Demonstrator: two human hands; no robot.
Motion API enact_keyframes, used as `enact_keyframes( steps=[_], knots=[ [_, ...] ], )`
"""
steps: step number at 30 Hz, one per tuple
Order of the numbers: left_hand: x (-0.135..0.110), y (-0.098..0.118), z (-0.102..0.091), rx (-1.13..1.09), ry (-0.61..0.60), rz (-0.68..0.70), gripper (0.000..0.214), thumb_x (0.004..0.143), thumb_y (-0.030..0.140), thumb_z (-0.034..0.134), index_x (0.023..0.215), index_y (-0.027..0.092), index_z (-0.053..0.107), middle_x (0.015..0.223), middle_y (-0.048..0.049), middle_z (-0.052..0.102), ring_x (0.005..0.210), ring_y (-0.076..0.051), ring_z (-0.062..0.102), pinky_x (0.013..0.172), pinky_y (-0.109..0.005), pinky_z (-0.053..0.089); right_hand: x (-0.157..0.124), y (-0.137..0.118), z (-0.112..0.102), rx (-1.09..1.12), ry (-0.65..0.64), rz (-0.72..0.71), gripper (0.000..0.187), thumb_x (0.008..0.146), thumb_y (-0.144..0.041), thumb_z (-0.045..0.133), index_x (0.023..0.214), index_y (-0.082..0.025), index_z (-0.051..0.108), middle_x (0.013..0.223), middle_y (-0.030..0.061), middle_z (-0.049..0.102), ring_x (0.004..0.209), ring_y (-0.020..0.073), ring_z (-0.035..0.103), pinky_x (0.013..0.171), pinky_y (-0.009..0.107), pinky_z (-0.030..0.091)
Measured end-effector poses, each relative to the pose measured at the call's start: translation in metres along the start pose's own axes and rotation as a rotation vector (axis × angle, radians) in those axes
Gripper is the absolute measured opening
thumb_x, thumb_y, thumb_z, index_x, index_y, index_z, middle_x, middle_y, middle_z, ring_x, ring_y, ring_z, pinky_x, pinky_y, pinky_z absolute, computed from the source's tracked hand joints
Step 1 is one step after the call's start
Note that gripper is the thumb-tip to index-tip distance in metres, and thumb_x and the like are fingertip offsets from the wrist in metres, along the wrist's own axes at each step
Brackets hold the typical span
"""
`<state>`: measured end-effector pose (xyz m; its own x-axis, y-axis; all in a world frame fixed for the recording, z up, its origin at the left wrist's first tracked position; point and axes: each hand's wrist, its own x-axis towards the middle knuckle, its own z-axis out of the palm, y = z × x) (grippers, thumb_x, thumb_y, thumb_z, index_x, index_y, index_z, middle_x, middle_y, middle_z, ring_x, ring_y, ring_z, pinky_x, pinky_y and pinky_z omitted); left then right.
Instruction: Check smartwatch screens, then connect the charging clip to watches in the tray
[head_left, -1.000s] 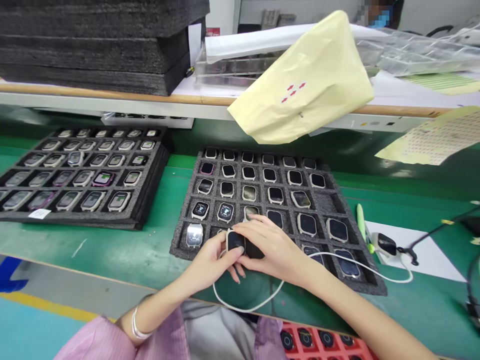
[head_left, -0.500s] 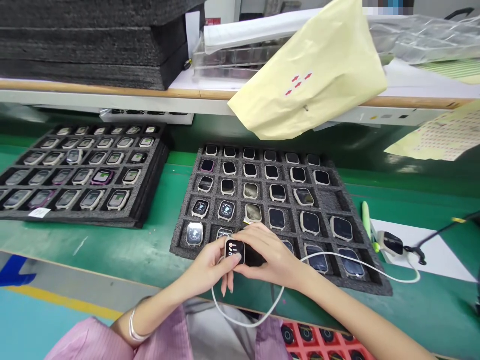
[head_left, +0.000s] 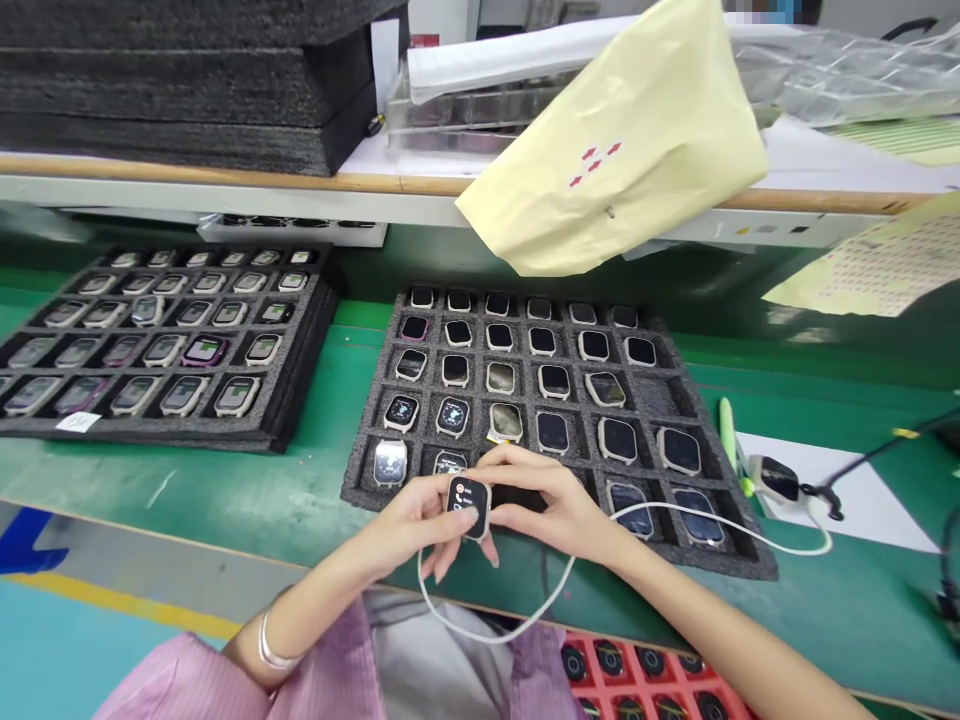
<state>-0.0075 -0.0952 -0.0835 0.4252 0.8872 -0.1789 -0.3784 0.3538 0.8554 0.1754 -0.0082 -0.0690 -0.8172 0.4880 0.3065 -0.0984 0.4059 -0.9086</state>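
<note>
A smartwatch (head_left: 471, 492) with a lit menu on its dark screen is held just above the front edge of a black foam tray (head_left: 352, 470). My left hand (head_left: 420, 525) is closed round it, its thumb lying on the screen. From the other side, my right hand (head_left: 551, 500) grips the watch's right edge with bent fingers. A white cable (head_left: 517, 632) loops from beneath my left hand, below my right wrist and out to the right. Several watches sit in the tray's compartments, a few with lit faces; my hands cover part of the front row.
Another foam tray of watches (head_left: 281, 425) stands on the left. To the right, a watch (head_left: 776, 478) lies on white paper (head_left: 874, 500) beside a green pen (head_left: 727, 432). Yellow paper (head_left: 637, 130) overhangs the shelf. A red tray (head_left: 589, 655) sits below the bench edge.
The watch has tilted a little and its screen faces me more. My right fingers have shifted along its right edge. The left thumb has stayed on the screen.
</note>
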Motion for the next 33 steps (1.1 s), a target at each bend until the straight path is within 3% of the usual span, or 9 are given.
enact_keyframes(
  steps=[3,6,9,12,15,24,33],
  knots=[
    [0.000,-0.001,-0.003,-0.151,-0.152,-0.020,0.030,0.083,0.038,0.063,0.086,0.009,0.056,0.067,-0.0094,0.066,0.030,-0.006,0.045,0.026,-0.013,0.028,0.002,-0.002,0.002,0.200,0.053,0.051,0.029,0.085,-0.038,0.070,0.108,-0.021,0.071,0.089,0.0058,0.058,0.080,0.0176,0.057,0.072,0.031,0.048],
    [0.002,-0.001,-0.001,-0.190,-0.207,-0.032,0.030,0.083,0.038,0.063,0.088,0.010,0.055,0.063,-0.0072,0.064,0.029,-0.007,0.045,0.025,-0.014,0.027,0.001,-0.005,0.002,0.254,0.073,0.089,0.028,0.081,-0.038,0.074,0.103,-0.022,0.073,0.084,0.0038,0.056,0.074,0.0155,0.055,0.068,0.029,0.047],
    [0.004,0.003,0.004,-0.096,-0.117,-0.020,0.031,0.083,0.038,0.062,0.095,0.010,0.054,0.069,-0.0079,0.066,0.033,-0.007,0.048,0.028,-0.014,0.030,-0.001,-0.009,-0.002,0.176,0.052,0.093,0.028,0.085,-0.036,0.070,0.109,-0.021,0.069,0.089,0.0053,0.058,0.080,0.0175,0.056,0.074,0.032,0.047],
    [0.006,0.009,0.011,0.073,0.062,-0.012,0.038,0.085,0.041,0.060,0.105,0.010,0.051,0.057,0.0000,0.059,0.035,-0.008,0.048,0.031,-0.014,0.033,-0.003,-0.009,-0.004,0.022,0.035,0.069,0.041,0.084,-0.038,0.071,0.119,-0.019,0.062,0.100,0.0085,0.058,0.093,0.0219,0.055,0.084,0.039,0.047],
    [0.008,0.009,0.016,0.166,0.141,-0.017,0.041,0.085,0.044,0.058,0.107,0.011,0.050,0.050,0.0061,0.049,0.035,-0.008,0.047,0.032,-0.014,0.033,-0.005,-0.007,-0.002,-0.136,0.068,0.036,0.047,0.082,-0.038,0.073,0.122,-0.019,0.057,0.102,0.0090,0.057,0.098,0.0240,0.055,0.086,0.040,0.047],
    [0.007,0.001,0.018,0.247,0.196,0.001,0.035,0.087,0.044,0.055,0.104,0.013,0.049,0.060,0.0051,0.048,0.039,-0.006,0.045,0.033,-0.014,0.033,-0.009,-0.008,0.001,-0.519,0.026,-0.029,0.044,0.086,-0.035,0.067,0.125,-0.019,0.052,0.106,0.0100,0.058,0.096,0.0255,0.055,0.084,0.042,0.048],
    [0.006,-0.001,0.018,0.273,0.203,-0.006,0.035,0.087,0.043,0.055,0.104,0.013,0.048,0.055,0.0077,0.043,0.037,-0.007,0.044,0.033,-0.015,0.032,-0.010,-0.008,0.004,-0.614,0.026,-0.049,0.041,0.087,-0.034,0.064,0.123,-0.018,0.052,0.105,0.0104,0.059,0.095,0.0258,0.055,0.083,0.042,0.048]
  ],
)
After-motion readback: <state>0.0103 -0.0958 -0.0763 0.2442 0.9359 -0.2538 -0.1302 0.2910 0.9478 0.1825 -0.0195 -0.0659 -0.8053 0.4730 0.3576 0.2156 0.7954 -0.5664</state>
